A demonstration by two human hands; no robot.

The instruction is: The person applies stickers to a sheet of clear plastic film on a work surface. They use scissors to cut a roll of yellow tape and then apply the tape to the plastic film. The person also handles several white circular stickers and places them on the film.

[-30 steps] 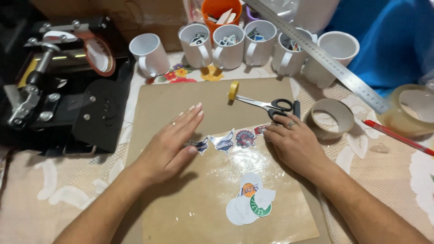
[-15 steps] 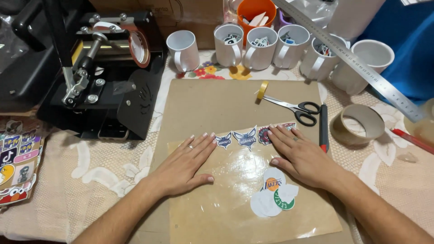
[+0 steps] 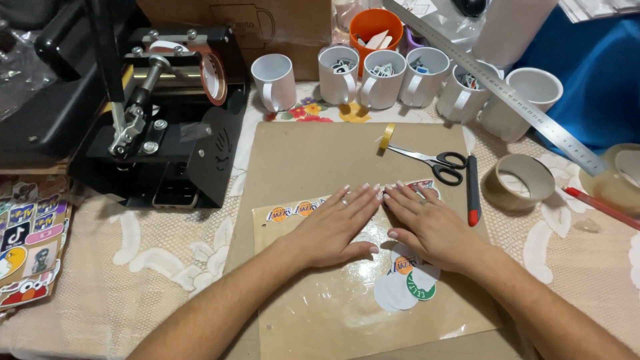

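Both hands lie flat and open, side by side: left hand (image 3: 340,223) and right hand (image 3: 427,223) press a clear sheet (image 3: 333,300) over stickers (image 3: 407,283) on the table (image 3: 167,267), scissors (image 3: 433,160) beyond.

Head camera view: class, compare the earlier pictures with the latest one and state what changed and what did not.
Both hands slid together: left hand and right hand now nearly touch, flat on the clear sheet. Nothing was grasped or released. Scissors, tape roll and mugs stayed put.

Lace-covered table (image 3: 167,260): brown board (image 3: 320,160), mug press (image 3: 160,127), tape roll (image 3: 519,181).
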